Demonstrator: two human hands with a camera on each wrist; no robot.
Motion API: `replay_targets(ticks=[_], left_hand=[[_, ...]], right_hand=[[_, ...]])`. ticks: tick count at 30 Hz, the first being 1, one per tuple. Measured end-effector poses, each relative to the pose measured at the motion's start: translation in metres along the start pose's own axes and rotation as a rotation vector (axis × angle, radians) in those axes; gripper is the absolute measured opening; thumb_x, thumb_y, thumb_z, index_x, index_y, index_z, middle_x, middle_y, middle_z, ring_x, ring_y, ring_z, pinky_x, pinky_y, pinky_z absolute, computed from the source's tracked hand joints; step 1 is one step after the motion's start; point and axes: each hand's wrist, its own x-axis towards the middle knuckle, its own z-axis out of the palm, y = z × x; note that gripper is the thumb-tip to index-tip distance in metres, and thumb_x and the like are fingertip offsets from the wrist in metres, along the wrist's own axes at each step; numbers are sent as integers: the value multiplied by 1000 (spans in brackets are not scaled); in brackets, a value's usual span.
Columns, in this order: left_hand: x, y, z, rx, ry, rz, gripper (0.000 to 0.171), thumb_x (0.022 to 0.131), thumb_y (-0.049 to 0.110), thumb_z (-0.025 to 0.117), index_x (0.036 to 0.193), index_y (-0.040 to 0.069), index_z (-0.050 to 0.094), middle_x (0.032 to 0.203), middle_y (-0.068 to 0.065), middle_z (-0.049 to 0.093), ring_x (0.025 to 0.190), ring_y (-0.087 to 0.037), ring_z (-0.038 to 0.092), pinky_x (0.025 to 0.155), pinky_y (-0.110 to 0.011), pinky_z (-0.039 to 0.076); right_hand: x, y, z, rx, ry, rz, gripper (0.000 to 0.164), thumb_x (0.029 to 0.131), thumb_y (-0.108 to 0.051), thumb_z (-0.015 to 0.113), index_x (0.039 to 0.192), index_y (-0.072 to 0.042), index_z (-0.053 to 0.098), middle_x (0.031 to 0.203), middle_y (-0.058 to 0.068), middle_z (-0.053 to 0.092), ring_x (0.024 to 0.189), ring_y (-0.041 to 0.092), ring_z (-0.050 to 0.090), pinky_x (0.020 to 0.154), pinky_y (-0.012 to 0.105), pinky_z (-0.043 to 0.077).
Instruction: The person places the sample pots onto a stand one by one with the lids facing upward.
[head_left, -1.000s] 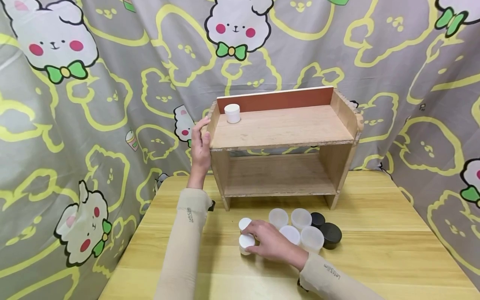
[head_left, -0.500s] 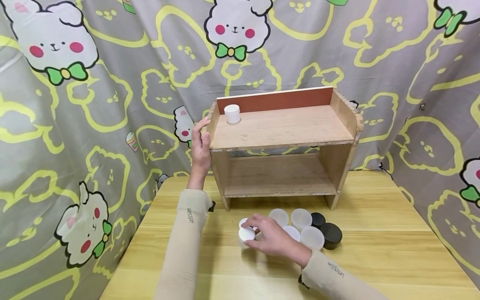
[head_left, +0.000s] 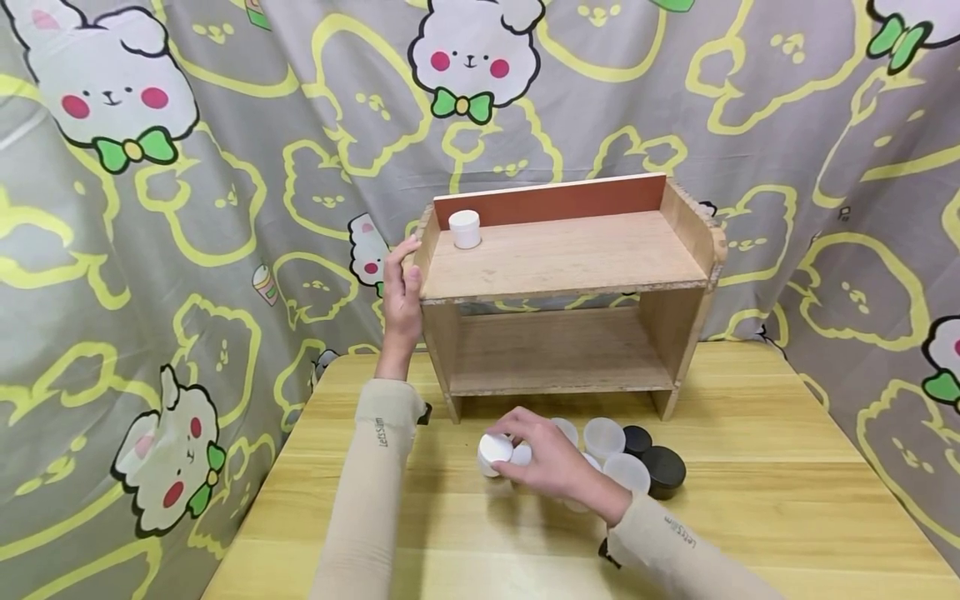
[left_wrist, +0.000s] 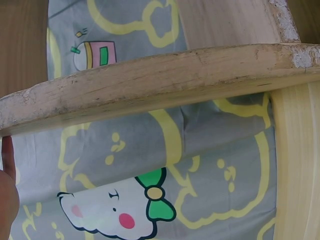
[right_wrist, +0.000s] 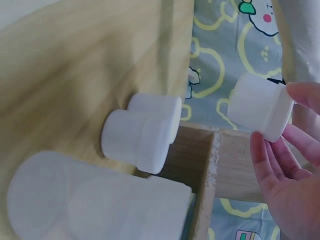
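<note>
My right hand (head_left: 546, 457) pinches a small white screw-lid jar (right_wrist: 255, 106) between thumb and fingers, raised off the table in front of the shelf. Two matching white jars (right_wrist: 131, 140) stand close together below it in the right wrist view; in the head view the fingers mostly cover them. My left hand (head_left: 401, 292) rests against the left side panel of the wooden shelf (head_left: 551, 346), fingers near its upper edge. In the left wrist view only part of a thumb and finger shows beside the panel (left_wrist: 150, 82). Another white jar (head_left: 465, 229) sits on the top shelf board, at its left end.
Right of my right hand, several translucent round containers (head_left: 603, 437) stand grouped on the wooden table (head_left: 750, 467). A small black jar (head_left: 637, 439) and a larger black one (head_left: 663, 472) adjoin them. A patterned curtain (head_left: 315, 167) hangs behind the shelf.
My right hand has lifted the white jar from the table and moved it slightly toward the shelf, now overlapping the other small jars. My left hand has stayed at the side panel.
</note>
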Motion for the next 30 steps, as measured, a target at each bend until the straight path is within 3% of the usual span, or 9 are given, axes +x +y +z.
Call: replay_targets(ticks=[9, 15, 23, 30], left_hand=[[0, 0, 1, 1, -7, -2, 37, 99, 2, 42, 133, -14, 48, 146, -31, 50, 146, -41, 42, 124, -41, 27], [0, 0, -1, 16, -12, -6, 37, 100, 3, 41, 133, -13, 48, 146, -30, 50, 146, -43, 42, 124, -43, 27], [0, -1, -1, 19, -14, 0, 38, 100, 3, 42, 134, -13, 48, 146, -30, 50, 146, -42, 42, 124, -44, 27], [0, -1, -1, 16, -6, 2, 38, 99, 4, 42, 133, -13, 48, 145, -30, 51, 146, -40, 43, 124, -42, 27]], right_hand=[[8, -5, -13, -16, 39, -18, 39, 84, -19, 85, 122, -13, 74, 115, -4, 68, 92, 8, 65, 82, 26, 56], [15, -8, -23, -10, 90, -33, 42, 82, -17, 86, 122, -11, 74, 114, -2, 69, 93, 9, 66, 84, 32, 58], [25, -13, -38, 35, 147, -39, 41, 81, -14, 87, 120, -12, 75, 115, 0, 70, 90, 10, 65, 83, 29, 57], [35, -20, -52, 37, 181, -98, 41, 83, -14, 86, 122, -11, 75, 117, 2, 69, 94, 12, 66, 82, 32, 58]])
